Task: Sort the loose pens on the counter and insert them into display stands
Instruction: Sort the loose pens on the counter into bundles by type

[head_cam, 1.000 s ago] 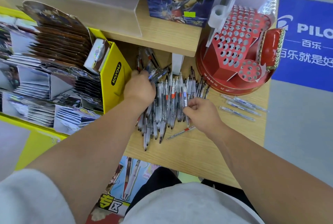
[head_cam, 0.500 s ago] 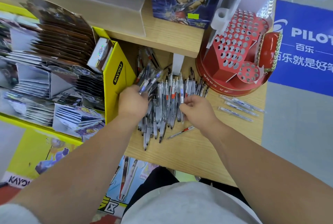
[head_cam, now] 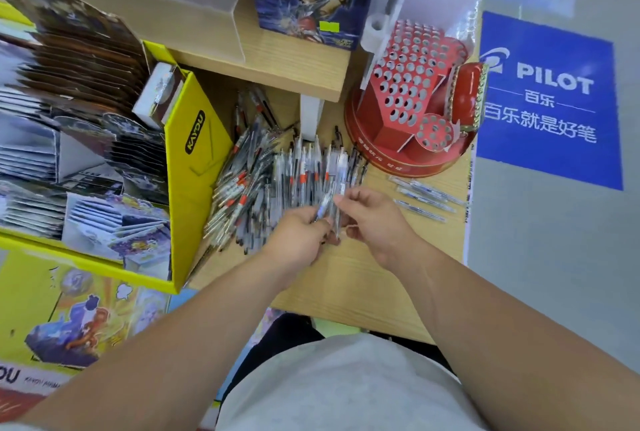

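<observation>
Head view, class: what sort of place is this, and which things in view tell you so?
Most likely a stationery shop's counter: a blue PILOT pen sign, a red display stand full of empty pen holes, and a yellow KAYOU box of card packs beside a pile of loose pens.

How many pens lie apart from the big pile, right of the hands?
3, side by side on the counter in front of the red display stand: the farthest pen, the middle pen, the nearest pen. Another may overlap the farthest.
</observation>
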